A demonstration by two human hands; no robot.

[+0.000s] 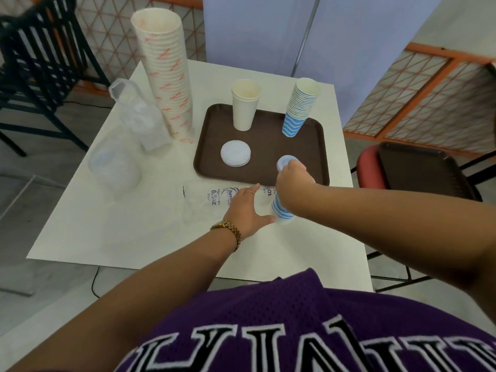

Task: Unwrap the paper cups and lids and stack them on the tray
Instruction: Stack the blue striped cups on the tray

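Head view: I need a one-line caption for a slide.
Right hand grips a blue-striped cup stack in its clear wrapper while left hand steadies it beside the brown tray.

Matt brown plastic tray [308,146]

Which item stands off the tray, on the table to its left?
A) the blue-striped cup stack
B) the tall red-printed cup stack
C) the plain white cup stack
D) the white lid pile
B: the tall red-printed cup stack stands on the table left of the brown tray; the others sit on the tray.
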